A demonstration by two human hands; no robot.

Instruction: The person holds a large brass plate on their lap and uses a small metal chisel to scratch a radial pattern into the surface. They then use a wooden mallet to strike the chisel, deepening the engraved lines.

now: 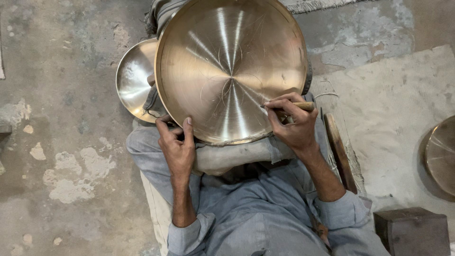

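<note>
Brass fills the middle of the view: a large round brass plate (227, 66) with a raised rim leans on the person's lap, its polished face turned up toward the camera and marked with thin curved scribed lines that meet near its centre. The left hand (177, 142) grips the plate's lower left rim, thumb laid over the face and the other fingers curled behind the edge, so the fingers pinch the rim. The right hand (291, 123) rests on the plate's lower right part, its fingers pressed together around a wooden-handled scribing tool (296, 105); the handle juts out to the right past the knuckles and the thin metal tip touches the plate's face just left of the fingertips. A padded cloth roll (237, 154) lies across the knees under the plate's lower rim. A smaller brass plate (135, 80) sits partly behind the large one on its left, above the concrete floor (61, 95). To the right a pale mat (393, 118) covers the floor, with a wooden stick (339, 151) lying along its left edge beside the right forearm. Another brass dish (443, 154) is cut off at the right edge of the view, and a dark block (412, 230) stands near the lower right corner.
</note>
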